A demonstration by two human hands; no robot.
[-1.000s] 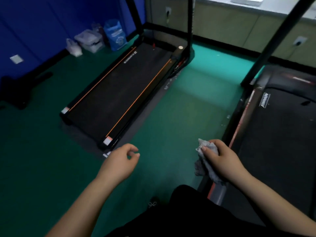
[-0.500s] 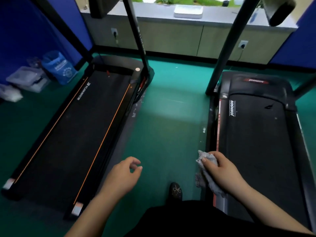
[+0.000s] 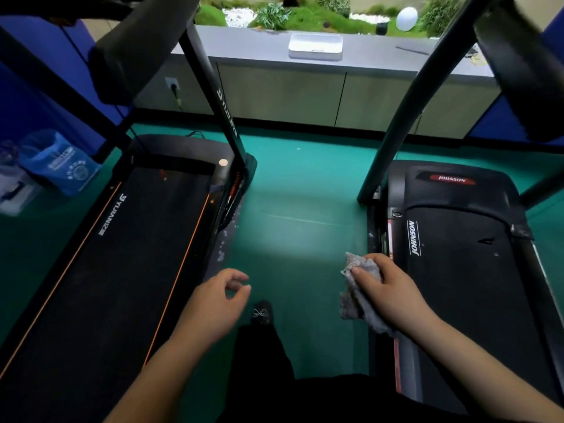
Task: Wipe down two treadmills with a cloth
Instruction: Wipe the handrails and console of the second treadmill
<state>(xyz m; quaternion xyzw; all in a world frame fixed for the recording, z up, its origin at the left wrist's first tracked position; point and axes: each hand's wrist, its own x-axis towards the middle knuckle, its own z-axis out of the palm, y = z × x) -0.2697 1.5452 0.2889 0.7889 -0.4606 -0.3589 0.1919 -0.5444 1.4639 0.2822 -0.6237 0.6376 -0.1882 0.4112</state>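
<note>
right hand (image 3: 387, 296) grips cloth (image 3: 355, 290) over left edge of right treadmill (image 3: 457, 270), its length running away from me | left hand (image 3: 213, 303) loosely curled, empty | I judge right nearer; left treadmill (image 3: 128, 254) across floor

The green floor (image 3: 305, 190) carries pretty much everything here: one black treadmill with orange stripes (image 3: 128, 270) at around 9 o'clock and a Johnson treadmill (image 3: 464, 270) at 3 o'clock, with a bare strip between them. A blue bag (image 3: 58, 161) sits at about 10 o'clock, just beside some clear plastic stuff (image 3: 12, 190) at the left edge. There's a black shoe (image 3: 262, 312) planted at 6 o'clock.
</note>
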